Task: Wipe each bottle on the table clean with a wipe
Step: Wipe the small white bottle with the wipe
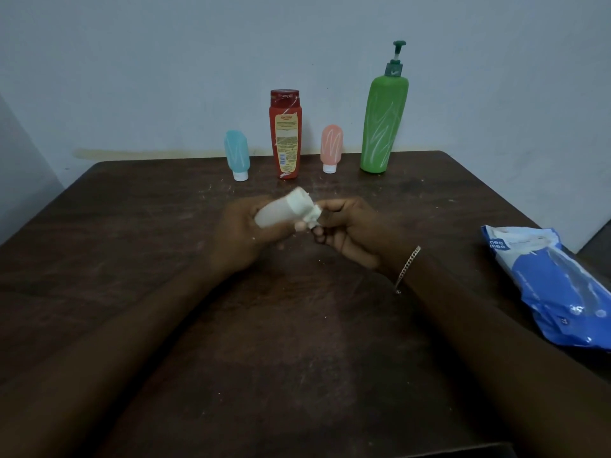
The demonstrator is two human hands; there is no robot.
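My left hand (243, 231) grips a small white squeeze bottle (276, 213), tilted over the middle of the dark wooden table (132, 226). My right hand (347, 233) pinches a crumpled white wipe (305, 206) wrapped round the bottle's upper end. Along the table's far edge stand a blue squeeze bottle (237, 155), a red bottle (285, 133), a pink squeeze bottle (331, 148) and a tall green pump bottle (383, 120), all marked with white streaks.
A blue and white pack of wipes (555, 285) lies near the table's right edge. Small white crumbs dot the tabletop. A pale wall rises right behind the row of bottles.
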